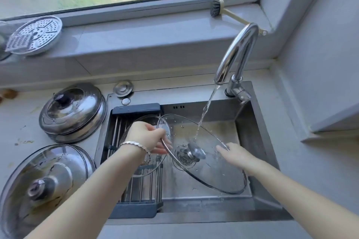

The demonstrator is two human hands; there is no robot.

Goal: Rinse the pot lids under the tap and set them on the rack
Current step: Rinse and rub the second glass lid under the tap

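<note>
A large glass lid [217, 172] with a metal knob is tilted over the sink [246, 122]. Water from the tap [236, 52] runs onto it near the knob. My left hand [147, 137] grips the lid's left rim. My right hand [236, 154] lies with straight fingers on the lid's right side. A smaller glass lid [139, 122] rests on the dark-framed rack [136, 109] across the sink's left part, partly behind my left hand. Two steel lids stand on the counter at the left: a domed one [72, 111] and a soiled one [44, 184].
A perforated steamer plate [37, 35] leans on the window sill at the left. A dish brush [229, 12] lies on the sill behind the tap. A wall corner and ledge [330, 122] close in on the right of the sink.
</note>
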